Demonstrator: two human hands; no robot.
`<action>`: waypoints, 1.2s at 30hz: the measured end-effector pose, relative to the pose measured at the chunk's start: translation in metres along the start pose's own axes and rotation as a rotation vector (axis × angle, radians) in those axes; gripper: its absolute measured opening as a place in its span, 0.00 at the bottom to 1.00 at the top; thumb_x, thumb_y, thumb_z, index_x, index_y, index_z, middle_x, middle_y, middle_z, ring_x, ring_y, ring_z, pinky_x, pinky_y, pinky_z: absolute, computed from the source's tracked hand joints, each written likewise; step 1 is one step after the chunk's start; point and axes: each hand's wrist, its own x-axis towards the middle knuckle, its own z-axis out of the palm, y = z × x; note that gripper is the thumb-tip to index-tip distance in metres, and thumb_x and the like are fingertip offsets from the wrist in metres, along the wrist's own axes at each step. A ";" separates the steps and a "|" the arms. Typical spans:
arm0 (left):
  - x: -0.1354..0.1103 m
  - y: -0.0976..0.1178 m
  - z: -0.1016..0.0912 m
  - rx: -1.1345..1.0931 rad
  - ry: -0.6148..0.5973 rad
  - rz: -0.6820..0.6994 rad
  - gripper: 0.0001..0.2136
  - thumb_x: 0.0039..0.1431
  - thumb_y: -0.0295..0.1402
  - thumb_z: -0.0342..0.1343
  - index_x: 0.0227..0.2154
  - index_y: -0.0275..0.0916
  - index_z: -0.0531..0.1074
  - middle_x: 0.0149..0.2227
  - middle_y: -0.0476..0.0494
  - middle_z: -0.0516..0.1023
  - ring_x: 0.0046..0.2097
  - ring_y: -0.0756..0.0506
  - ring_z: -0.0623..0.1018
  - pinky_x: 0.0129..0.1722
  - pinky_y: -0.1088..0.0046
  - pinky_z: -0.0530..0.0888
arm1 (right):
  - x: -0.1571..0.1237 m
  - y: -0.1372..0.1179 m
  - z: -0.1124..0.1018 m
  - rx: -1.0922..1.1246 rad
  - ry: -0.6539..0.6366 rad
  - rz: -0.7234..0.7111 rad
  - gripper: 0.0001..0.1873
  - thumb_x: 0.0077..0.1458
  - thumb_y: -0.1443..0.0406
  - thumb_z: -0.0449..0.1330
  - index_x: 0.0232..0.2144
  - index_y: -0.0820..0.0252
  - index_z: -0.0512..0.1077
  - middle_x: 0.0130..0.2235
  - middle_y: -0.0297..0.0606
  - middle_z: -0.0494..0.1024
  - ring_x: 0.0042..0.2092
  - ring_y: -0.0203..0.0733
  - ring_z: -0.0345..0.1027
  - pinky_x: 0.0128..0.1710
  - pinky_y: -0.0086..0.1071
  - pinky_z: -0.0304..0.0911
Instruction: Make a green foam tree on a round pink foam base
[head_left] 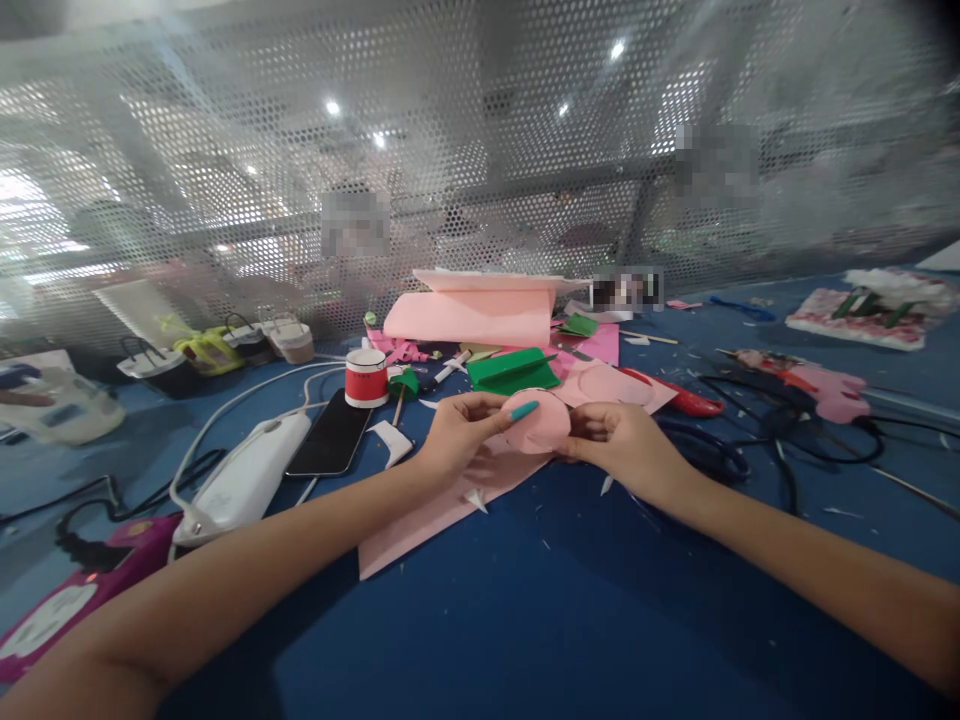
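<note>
A round pink paper disc [541,422] is held between both hands just above the blue table [570,620]. My left hand [459,432] pinches its left edge, thumb with a teal nail lying across the disc. My right hand [619,440] grips the disc's right edge with curled fingers. Under the hands lies a long pink paper sheet [420,525] with small white paper scraps around it.
Behind the hands are a green folded paper [511,370], a pink paper stack [472,310], a red-and-white cup [367,378] and red-handled scissors [686,400]. Left lie a black phone [330,435], a white device [247,480] with cables, small baskets [202,355]. Black cables [787,440] coil right. A perforated metal screen [480,150] stands behind.
</note>
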 end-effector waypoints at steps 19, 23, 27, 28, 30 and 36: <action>0.002 0.001 0.002 -0.029 -0.086 -0.190 0.16 0.37 0.38 0.69 0.27 0.33 0.75 0.24 0.45 0.78 0.26 0.51 0.74 0.29 0.75 0.69 | 0.003 -0.006 -0.002 0.130 0.028 0.178 0.17 0.37 0.57 0.70 0.28 0.63 0.76 0.28 0.40 0.79 0.27 0.35 0.72 0.28 0.26 0.68; 0.002 0.003 0.003 -0.042 -0.084 -0.202 0.16 0.35 0.38 0.70 0.26 0.33 0.74 0.24 0.46 0.77 0.26 0.52 0.73 0.29 0.75 0.68 | 0.003 -0.008 -0.001 0.119 0.027 0.181 0.19 0.35 0.56 0.71 0.28 0.63 0.75 0.27 0.39 0.79 0.28 0.35 0.72 0.29 0.26 0.68; 0.001 0.004 0.003 -0.039 -0.092 -0.173 0.17 0.37 0.42 0.69 0.25 0.34 0.74 0.24 0.47 0.75 0.26 0.51 0.72 0.28 0.74 0.67 | 0.003 -0.008 -0.001 0.097 0.036 0.190 0.21 0.32 0.54 0.71 0.26 0.63 0.74 0.27 0.39 0.79 0.28 0.37 0.73 0.31 0.29 0.69; 0.001 0.004 0.003 -0.019 -0.095 -0.167 0.17 0.37 0.42 0.68 0.25 0.34 0.74 0.24 0.47 0.75 0.26 0.51 0.72 0.28 0.74 0.67 | 0.002 -0.008 0.000 0.083 0.032 0.185 0.21 0.33 0.53 0.71 0.25 0.63 0.73 0.27 0.39 0.79 0.28 0.38 0.73 0.31 0.30 0.69; 0.001 0.003 0.003 0.028 -0.104 -0.165 0.17 0.37 0.43 0.68 0.26 0.33 0.75 0.24 0.45 0.76 0.27 0.50 0.73 0.28 0.73 0.67 | 0.002 -0.007 0.000 0.046 0.020 0.164 0.21 0.34 0.52 0.70 0.26 0.63 0.74 0.28 0.41 0.79 0.28 0.38 0.73 0.32 0.31 0.69; 0.001 0.001 0.002 0.038 -0.130 -0.145 0.17 0.38 0.42 0.68 0.23 0.33 0.74 0.22 0.46 0.74 0.27 0.49 0.72 0.27 0.74 0.66 | -0.002 -0.009 0.002 0.055 -0.009 0.104 0.23 0.37 0.50 0.68 0.31 0.62 0.74 0.30 0.40 0.79 0.29 0.39 0.73 0.30 0.32 0.70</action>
